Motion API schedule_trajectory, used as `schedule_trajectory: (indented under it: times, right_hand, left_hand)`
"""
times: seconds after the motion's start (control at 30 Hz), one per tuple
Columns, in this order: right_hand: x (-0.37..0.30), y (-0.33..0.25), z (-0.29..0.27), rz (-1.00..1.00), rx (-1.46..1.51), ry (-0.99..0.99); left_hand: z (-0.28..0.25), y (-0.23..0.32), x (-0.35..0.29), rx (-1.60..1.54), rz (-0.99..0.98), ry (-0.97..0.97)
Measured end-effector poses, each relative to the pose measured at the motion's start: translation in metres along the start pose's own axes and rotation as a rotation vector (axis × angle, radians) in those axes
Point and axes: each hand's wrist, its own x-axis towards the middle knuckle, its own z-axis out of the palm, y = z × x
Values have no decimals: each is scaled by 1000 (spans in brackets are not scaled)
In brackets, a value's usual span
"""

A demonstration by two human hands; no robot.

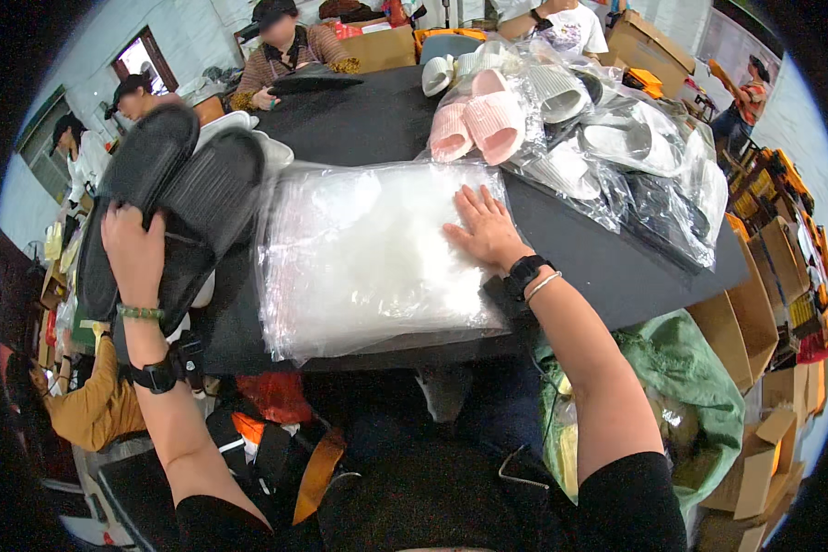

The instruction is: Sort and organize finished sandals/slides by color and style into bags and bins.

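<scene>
My left hand [134, 247] grips a black slide slipper [152, 156] at the left side of the table, its fingers curled over the edge. Another black slipper [213, 189] overlaps it on the right. How many slippers the hand holds is hard to make out. A thick stack of clear plastic bags [368, 258] lies flat in front of me. On its upper right part rests my right hand [488, 230], palm down with fingers spread, holding nothing.
Bagged slippers in pink, white, grey and black [561, 129] pile up at the table's far right. Light slippers [271, 147] lie behind the black ones. A green sack [681, 377] and cardboard boxes [736, 331] stand right of the black table [350, 120]. Co-workers sit across and to the left.
</scene>
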Motion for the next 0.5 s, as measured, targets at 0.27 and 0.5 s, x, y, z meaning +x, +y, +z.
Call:
schedule_trajectory:
  times: [0.27, 0.5]
  right_hand:
    - [4, 3, 9, 31, -8, -2]
    - [7, 1, 9, 18, -21, 30]
  left_hand:
    - [-37, 128, 3, -305, 147, 108]
    - [-77, 62, 45, 113, -8, 334]
